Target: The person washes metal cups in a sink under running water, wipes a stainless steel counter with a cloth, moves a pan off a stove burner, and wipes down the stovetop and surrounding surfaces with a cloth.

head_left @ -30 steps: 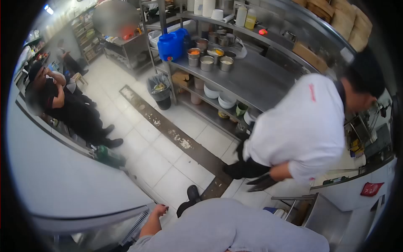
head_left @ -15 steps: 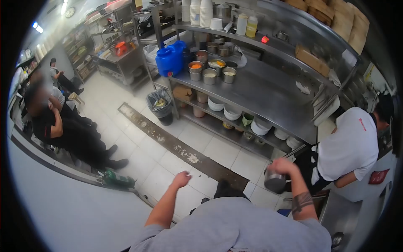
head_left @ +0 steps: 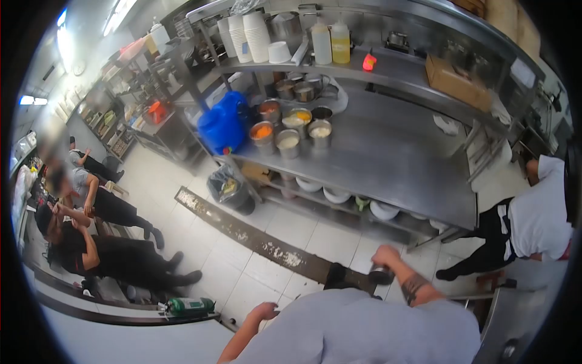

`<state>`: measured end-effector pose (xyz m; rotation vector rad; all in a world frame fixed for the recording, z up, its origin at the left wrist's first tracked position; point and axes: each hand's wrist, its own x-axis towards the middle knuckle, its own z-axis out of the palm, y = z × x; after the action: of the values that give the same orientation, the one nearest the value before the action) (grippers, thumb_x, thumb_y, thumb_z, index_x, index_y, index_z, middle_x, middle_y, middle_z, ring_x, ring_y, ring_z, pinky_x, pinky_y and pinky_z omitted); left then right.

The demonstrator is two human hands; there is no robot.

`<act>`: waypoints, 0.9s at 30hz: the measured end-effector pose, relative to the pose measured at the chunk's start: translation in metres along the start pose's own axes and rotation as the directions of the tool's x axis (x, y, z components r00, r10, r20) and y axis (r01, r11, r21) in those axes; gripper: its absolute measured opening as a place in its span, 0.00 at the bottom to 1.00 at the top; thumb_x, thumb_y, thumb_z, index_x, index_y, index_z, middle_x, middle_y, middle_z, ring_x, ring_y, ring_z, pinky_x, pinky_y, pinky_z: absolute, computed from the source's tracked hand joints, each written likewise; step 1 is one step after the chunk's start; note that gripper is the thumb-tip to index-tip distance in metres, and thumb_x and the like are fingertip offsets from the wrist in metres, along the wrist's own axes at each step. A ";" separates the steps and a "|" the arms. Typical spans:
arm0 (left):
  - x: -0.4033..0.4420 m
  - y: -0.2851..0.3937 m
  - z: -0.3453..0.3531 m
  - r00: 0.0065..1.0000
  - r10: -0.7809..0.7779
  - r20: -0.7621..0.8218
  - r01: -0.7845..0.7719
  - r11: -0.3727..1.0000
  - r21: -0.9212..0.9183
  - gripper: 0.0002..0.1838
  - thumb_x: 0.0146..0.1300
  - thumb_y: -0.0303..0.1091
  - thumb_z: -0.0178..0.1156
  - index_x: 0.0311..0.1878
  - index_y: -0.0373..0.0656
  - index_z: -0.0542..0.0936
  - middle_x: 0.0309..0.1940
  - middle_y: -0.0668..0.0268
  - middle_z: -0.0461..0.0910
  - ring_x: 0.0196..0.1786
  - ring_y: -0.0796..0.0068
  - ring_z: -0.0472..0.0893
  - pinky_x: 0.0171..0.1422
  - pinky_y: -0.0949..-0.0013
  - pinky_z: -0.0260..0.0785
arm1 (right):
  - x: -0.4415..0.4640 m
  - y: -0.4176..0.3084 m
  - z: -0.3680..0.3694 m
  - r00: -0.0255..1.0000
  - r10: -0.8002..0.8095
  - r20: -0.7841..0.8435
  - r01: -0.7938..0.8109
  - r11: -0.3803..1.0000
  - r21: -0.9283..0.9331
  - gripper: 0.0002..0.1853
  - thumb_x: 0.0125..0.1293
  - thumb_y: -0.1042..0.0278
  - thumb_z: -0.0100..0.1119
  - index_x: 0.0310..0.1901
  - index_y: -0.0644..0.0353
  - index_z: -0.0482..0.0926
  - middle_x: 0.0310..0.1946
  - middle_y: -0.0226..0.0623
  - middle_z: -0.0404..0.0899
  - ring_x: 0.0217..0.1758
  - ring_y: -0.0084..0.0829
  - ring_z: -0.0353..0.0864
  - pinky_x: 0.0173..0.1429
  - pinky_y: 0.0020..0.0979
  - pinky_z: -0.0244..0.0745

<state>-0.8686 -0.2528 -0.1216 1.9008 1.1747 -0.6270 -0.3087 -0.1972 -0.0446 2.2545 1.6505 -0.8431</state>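
Observation:
My right hand (head_left: 386, 256) is closed on the top of a dark metal pot (head_left: 382, 276), low over the floor at the lower right. My left hand (head_left: 264, 312) hangs at the lower middle with its fingers curled; what it holds, if anything, is too small to make out. Ahead is a steel table (head_left: 388, 158). Metal pots stand on it, one with orange food (head_left: 262, 134), one with pale food (head_left: 288, 144) and another beside it (head_left: 320, 133). A blue jug (head_left: 223, 123) lies at the table's left end.
A trash bin (head_left: 233, 191) stands at the table's left corner. A dark drain strip (head_left: 242, 229) crosses the tiled floor. People in dark clothes (head_left: 115, 258) are at the left, with a green cylinder (head_left: 191, 306) near them. A person in white (head_left: 538, 209) is at the right.
The view has tilted and moved nearer the table. My right hand came into view with the pot and is now lower in my reach. The person in white has moved further right.

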 end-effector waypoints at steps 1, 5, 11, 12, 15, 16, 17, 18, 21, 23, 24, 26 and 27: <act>-0.011 0.008 -0.016 1.000 0.000 0.012 0.000 1.000 -0.007 0.32 0.65 0.55 0.62 0.62 0.39 0.81 0.60 0.47 0.82 0.63 0.48 0.80 0.68 0.53 0.73 | 0.009 0.009 0.015 1.000 -0.016 -0.013 0.017 0.997 0.081 0.29 0.54 0.39 0.68 0.43 0.59 0.90 0.45 0.53 0.87 0.50 0.48 0.87 0.55 0.44 0.81; -0.008 0.039 -0.068 0.892 -0.314 -0.325 0.171 0.900 -0.401 0.26 0.66 0.50 0.63 0.58 0.39 0.83 0.49 0.49 0.86 0.53 0.50 0.85 0.59 0.55 0.78 | 0.032 -0.035 -0.055 0.984 -0.180 -0.016 0.174 0.917 0.359 0.30 0.65 0.35 0.61 0.37 0.61 0.87 0.32 0.53 0.85 0.39 0.47 0.86 0.44 0.43 0.78; -0.004 0.210 -0.250 0.730 0.000 -0.684 -0.457 0.744 -0.488 0.52 0.58 0.46 0.75 0.79 0.39 0.57 0.76 0.46 0.61 0.71 0.47 0.72 0.71 0.55 0.71 | 0.078 -0.142 -0.165 0.892 -0.320 -0.318 0.450 0.585 0.674 0.22 0.78 0.50 0.53 0.33 0.61 0.80 0.25 0.34 0.81 0.30 0.31 0.81 0.37 0.36 0.74; 0.003 0.226 -0.269 0.630 0.058 -0.774 -0.489 0.804 -0.337 0.57 0.55 0.48 0.77 0.81 0.41 0.53 0.78 0.46 0.53 0.74 0.45 0.66 0.74 0.53 0.68 | 0.086 -0.159 -0.168 0.905 -0.343 -0.251 0.379 0.382 0.843 0.21 0.79 0.51 0.51 0.35 0.60 0.80 0.25 0.31 0.80 0.30 0.29 0.80 0.37 0.34 0.74; 0.013 0.250 -0.319 0.415 0.139 -0.899 -0.515 0.851 -0.106 0.65 0.46 0.52 0.81 0.82 0.44 0.51 0.79 0.45 0.46 0.78 0.43 0.59 0.77 0.51 0.64 | 0.086 -0.206 -0.177 0.889 -0.456 -0.038 0.053 0.019 0.998 0.18 0.82 0.50 0.47 0.43 0.56 0.78 0.32 0.30 0.82 0.35 0.26 0.81 0.42 0.33 0.77; 0.017 0.250 -0.330 0.382 0.075 -0.921 -0.446 0.888 -0.113 0.68 0.41 0.50 0.84 0.82 0.46 0.52 0.77 0.47 0.52 0.77 0.46 0.62 0.78 0.48 0.61 | 0.093 -0.218 -0.165 0.879 -0.476 0.042 -0.071 -0.043 0.997 0.17 0.82 0.50 0.46 0.48 0.56 0.77 0.41 0.30 0.82 0.41 0.25 0.81 0.47 0.33 0.78; 0.015 0.244 -0.342 0.366 0.060 -0.929 -0.441 0.890 -0.117 0.68 0.41 0.50 0.84 0.82 0.46 0.52 0.77 0.47 0.52 0.77 0.46 0.62 0.78 0.48 0.61 | 0.071 -0.234 -0.179 0.874 -0.486 -0.004 -0.056 -0.110 0.992 0.18 0.83 0.49 0.45 0.52 0.56 0.76 0.45 0.30 0.80 0.44 0.25 0.80 0.50 0.33 0.78; 0.013 0.236 -0.353 0.385 0.064 -0.921 -0.410 0.906 -0.109 0.65 0.40 0.49 0.84 0.81 0.45 0.56 0.75 0.48 0.56 0.76 0.46 0.63 0.77 0.50 0.63 | 0.082 -0.238 -0.173 0.866 -0.497 -0.051 0.032 -0.046 0.998 0.17 0.82 0.51 0.47 0.53 0.56 0.76 0.45 0.30 0.80 0.45 0.24 0.80 0.51 0.32 0.78; 0.047 0.173 -0.367 0.331 -0.140 -0.933 -0.439 0.852 -0.284 0.58 0.44 0.53 0.80 0.77 0.40 0.64 0.66 0.50 0.68 0.67 0.52 0.75 0.68 0.56 0.72 | 0.108 -0.236 -0.167 0.849 -0.508 -0.148 0.297 0.226 0.928 0.14 0.80 0.56 0.52 0.54 0.58 0.77 0.45 0.31 0.79 0.44 0.23 0.79 0.51 0.31 0.78; 0.090 0.098 -0.373 0.869 -0.463 -0.173 -0.307 -0.230 -0.924 0.56 0.45 0.53 0.79 0.77 0.44 0.65 0.67 0.47 0.68 0.66 0.51 0.76 0.65 0.54 0.75 | 0.119 -0.218 -0.167 0.874 -0.483 -0.062 0.313 0.461 0.830 0.15 0.76 0.58 0.58 0.54 0.61 0.78 0.45 0.34 0.81 0.46 0.25 0.80 0.51 0.30 0.78; 0.096 0.087 -0.372 0.718 -0.609 -0.337 -0.306 0.158 -0.939 0.56 0.47 0.52 0.78 0.77 0.43 0.64 0.66 0.48 0.70 0.66 0.51 0.76 0.63 0.53 0.76 | 0.128 -0.214 -0.170 0.888 -0.456 0.059 0.196 0.492 0.848 0.18 0.73 0.58 0.63 0.54 0.63 0.79 0.46 0.36 0.83 0.49 0.29 0.82 0.52 0.30 0.77; 0.126 0.046 -0.372 0.577 -0.515 -0.634 -0.348 0.547 -0.761 0.55 0.52 0.50 0.77 0.80 0.46 0.59 0.65 0.49 0.73 0.66 0.52 0.76 0.61 0.47 0.77 | 0.140 -0.214 -0.176 0.882 -0.469 0.036 0.246 0.525 0.815 0.18 0.72 0.59 0.64 0.55 0.63 0.79 0.47 0.37 0.83 0.51 0.29 0.81 0.52 0.30 0.78; 0.098 0.066 -0.408 0.783 -0.423 -0.456 -0.470 0.077 -0.879 0.49 0.60 0.47 0.72 0.80 0.47 0.58 0.68 0.52 0.71 0.69 0.57 0.74 0.67 0.46 0.72 | 0.133 -0.221 -0.189 0.882 -0.468 0.059 0.252 0.573 0.779 0.19 0.72 0.59 0.64 0.56 0.63 0.79 0.49 0.38 0.83 0.54 0.30 0.81 0.53 0.30 0.78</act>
<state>-0.7650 0.1175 0.0581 0.7158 1.3555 0.9338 -0.4266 0.0787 0.0670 2.0589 1.8801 -2.2066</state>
